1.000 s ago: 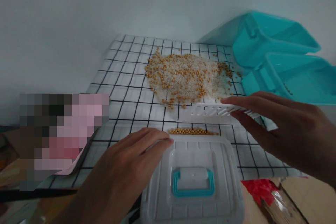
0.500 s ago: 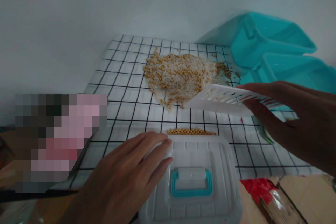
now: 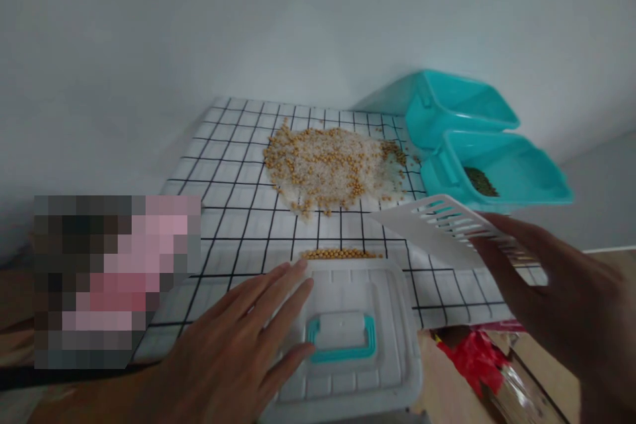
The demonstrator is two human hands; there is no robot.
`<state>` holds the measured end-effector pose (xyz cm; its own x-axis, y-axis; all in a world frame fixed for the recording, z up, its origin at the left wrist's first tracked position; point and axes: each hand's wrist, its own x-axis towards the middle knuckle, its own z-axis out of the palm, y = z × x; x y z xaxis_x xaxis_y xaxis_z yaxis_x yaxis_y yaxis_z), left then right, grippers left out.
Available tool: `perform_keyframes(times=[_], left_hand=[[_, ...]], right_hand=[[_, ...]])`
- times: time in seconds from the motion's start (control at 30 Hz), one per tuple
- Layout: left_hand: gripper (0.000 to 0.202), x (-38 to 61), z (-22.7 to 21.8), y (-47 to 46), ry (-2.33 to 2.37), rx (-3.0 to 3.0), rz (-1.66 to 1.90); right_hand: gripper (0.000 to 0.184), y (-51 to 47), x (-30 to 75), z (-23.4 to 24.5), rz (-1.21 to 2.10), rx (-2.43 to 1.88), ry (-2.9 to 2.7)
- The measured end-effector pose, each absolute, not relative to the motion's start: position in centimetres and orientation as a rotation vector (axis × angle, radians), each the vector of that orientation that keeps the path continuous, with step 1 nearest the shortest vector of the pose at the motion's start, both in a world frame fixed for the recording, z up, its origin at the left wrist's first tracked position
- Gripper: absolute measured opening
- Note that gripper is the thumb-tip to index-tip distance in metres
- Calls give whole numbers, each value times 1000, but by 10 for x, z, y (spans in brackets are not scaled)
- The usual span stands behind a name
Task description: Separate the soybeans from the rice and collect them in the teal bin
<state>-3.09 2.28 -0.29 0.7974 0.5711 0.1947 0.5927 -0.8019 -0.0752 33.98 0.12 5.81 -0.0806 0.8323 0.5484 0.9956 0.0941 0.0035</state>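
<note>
The right hand (image 3: 566, 305) pinches a white tray (image 3: 427, 233) with slots, tilted near the blue bins (image 3: 531, 165). It looks light and stiff, best held by its side. The left hand (image 3: 233, 338) lies spread on the box lid (image 3: 342, 288).

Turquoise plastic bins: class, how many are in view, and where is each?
2. The rear turquoise plastic bin stands near the pale wall, right of the spread of white and yellow grains; the front bin stands before it, with dark grains inside. No others show.
</note>
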Motion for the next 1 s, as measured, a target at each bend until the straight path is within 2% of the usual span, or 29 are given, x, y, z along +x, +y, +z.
perform_keyframes(times=[0.2,0.37,0.53,0.67,0.73,0.87,1.0], left_hand=[[40,-18,3,40,-1021,-2815,-336],[27,-11,8,56,-1188,-2884,-228],[25,-6,11,57,-1218,-2899,-188],[22,-3,11,52,-1276,-2917,-194],[23,-2,15,50,-1422,-2932,-206],[50,-1,29,45,-1852,-2960,-286],[49,1,45,42,-1885,-2981,-379]], right_hand=[[25,-3,329,50,-344,-1923,-1655],[14,-13,320,30,-139,-1636,-1592],[40,-36,302,17,97,-1211,-1604],[49,-41,281,11,304,-1062,-1639],[47,-38,271,8,385,-1023,-1668],[34,-30,262,7,461,-1005,-1655],[19,-20,263,9,575,-1018,-1632]])
